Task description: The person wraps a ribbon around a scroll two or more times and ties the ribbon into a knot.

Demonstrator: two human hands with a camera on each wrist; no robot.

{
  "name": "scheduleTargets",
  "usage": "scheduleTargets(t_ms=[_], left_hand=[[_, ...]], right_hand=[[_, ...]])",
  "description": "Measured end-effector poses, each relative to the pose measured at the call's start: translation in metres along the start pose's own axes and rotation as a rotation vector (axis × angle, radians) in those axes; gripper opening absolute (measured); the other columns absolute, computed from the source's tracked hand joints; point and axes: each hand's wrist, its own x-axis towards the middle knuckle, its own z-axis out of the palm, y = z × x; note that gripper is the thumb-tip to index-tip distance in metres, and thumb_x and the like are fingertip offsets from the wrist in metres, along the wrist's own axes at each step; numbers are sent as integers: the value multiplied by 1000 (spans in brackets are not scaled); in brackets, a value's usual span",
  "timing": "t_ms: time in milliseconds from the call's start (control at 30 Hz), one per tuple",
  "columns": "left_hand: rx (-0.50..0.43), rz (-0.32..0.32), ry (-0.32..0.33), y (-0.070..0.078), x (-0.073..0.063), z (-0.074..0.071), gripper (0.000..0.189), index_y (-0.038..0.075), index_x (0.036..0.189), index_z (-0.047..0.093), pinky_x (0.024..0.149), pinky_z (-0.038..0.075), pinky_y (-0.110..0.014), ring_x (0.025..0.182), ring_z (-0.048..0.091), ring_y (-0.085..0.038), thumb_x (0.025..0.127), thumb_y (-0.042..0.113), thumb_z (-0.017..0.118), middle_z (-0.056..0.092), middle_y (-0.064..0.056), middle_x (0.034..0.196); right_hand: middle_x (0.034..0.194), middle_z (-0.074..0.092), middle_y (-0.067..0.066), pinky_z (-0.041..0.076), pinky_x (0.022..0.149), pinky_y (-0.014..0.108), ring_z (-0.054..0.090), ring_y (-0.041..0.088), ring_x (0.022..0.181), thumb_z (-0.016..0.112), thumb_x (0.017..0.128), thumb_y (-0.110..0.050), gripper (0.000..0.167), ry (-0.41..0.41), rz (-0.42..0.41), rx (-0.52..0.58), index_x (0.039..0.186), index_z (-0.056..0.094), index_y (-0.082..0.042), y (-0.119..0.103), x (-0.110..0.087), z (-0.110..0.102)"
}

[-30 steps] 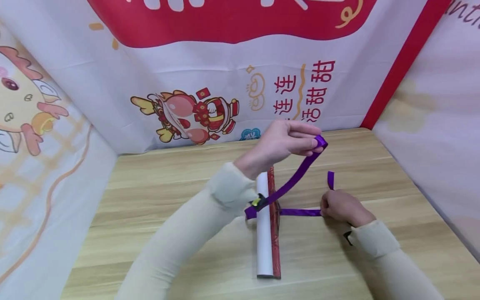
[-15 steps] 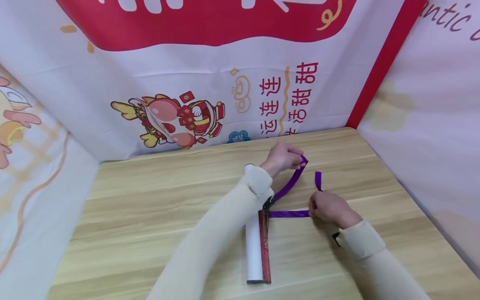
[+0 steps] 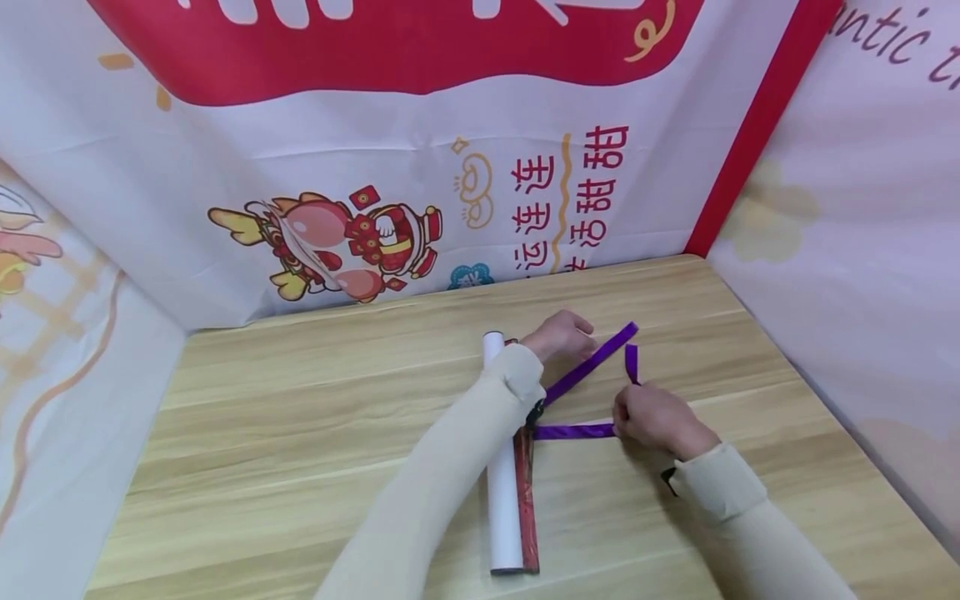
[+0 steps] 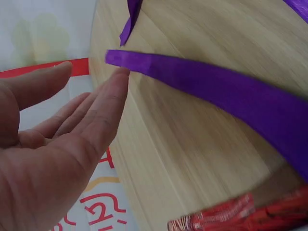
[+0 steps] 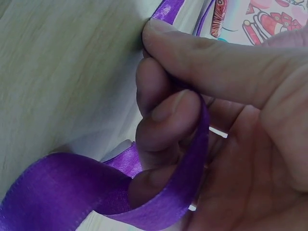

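Two lengths of purple ribbon run from beside a white roll and red strip toward the right edge of the wooden table. The right hand pinches the nearer length, its tail poking out toward the far edge. The left hand — thumb and fingers apart — is just beside the other length, which points to the far right corner; fingertip contact is unclear.

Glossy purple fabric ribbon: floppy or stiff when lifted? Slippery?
Probably floppy: the glossy purple fabric ribbon bends into a loose curl at the right hand. Likely light, being a thin, narrow strip. Might be slippery, judging by its sheen.
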Motion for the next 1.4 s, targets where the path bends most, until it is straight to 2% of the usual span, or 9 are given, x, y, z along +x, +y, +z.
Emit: scheduleTargets(t_ms=[100, 333, 433, 567, 700, 900, 1067, 1233, 1400], left_hand=[[96, 68, -4, -4, -11, -9, 42, -3, 145, 58, 101, 60, -38, 116, 74, -34, 104, 5, 62, 73, -21, 129], [542, 313, -10, -14, -57, -16, 34, 5, 137, 68, 98, 57, -24, 114, 72, -18, 106, 15, 63, 76, -9, 129], [650, 345, -43, -20, -76, -10, 36, 7, 140, 67, 101, 56, -23, 116, 71, -15, 106, 17, 64, 74, -7, 134], [706, 362, -93, -26, -94, 1, 40, 11, 144, 65, 99, 55, -20, 113, 68, -10, 105, 20, 67, 70, -3, 141], [720, 382, -77, -33, -104, 9, 42, 12, 140, 68, 86, 55, -17, 96, 65, -9, 100, 20, 75, 75, -2, 128], [738, 425, 43, -45, -114, 10, 38, 15, 130, 71, 86, 54, -17, 93, 63, -4, 94, 22, 82, 77, 2, 113], [667, 498, 138, -55, -119, 7, 23, 14, 118, 74, 78, 52, -13, 85, 61, -4, 98, 23, 77, 76, 4, 105], [519, 507, 208, -64, -120, 0, 9, 13, 107, 75, 66, 47, -11, 74, 58, -1, 99, 17, 73, 73, 5, 91], [326, 474, 147, -74, -123, -7, 10, 8, 109, 72, 63, 51, -12, 71, 59, 1, 100, 11, 70, 76, -3, 91]], right_hand=[[72, 62, -2, 45, 58, 33, 56, 16, 66, 72, 85, -8, 15, -6, 1, 2, 74, 67, -18, -2, 1, -2], [78, 67, -1, 48, 62, 33, 58, 16, 70, 71, 87, -9, 8, -10, 9, 30, 80, 71, -15, 2, 2, -7], [79, 68, -1, 47, 63, 32, 57, 15, 70, 72, 89, -11, 8, 6, 0, 39, 82, 72, -14, 5, 0, -7], [79, 68, -2, 47, 65, 29, 56, 13, 70, 75, 95, -16, 11, 38, -42, 115, 85, 72, -12, 3, -7, -9], [80, 69, -2, 46, 65, 25, 56, 12, 73, 76, 97, -21, 14, 57, -66, 251, 89, 72, -11, -9, -17, -15], [84, 68, -1, 47, 64, 24, 56, 13, 75, 74, 100, -30, 18, 53, -61, 425, 95, 72, -13, -36, -26, -25], [84, 67, 1, 49, 59, 26, 58, 13, 71, 70, 103, -32, 21, 21, -126, 520, 102, 74, -11, -47, -26, -31], [80, 66, 1, 48, 60, 25, 56, 10, 70, 62, 108, -28, 25, 67, -159, 423, 105, 76, -7, -40, -14, -34], [98, 77, 16, 59, 74, 41, 71, 25, 85, 60, 108, -19, 29, 129, -131, 207, 114, 75, 4, -25, 11, -26]])
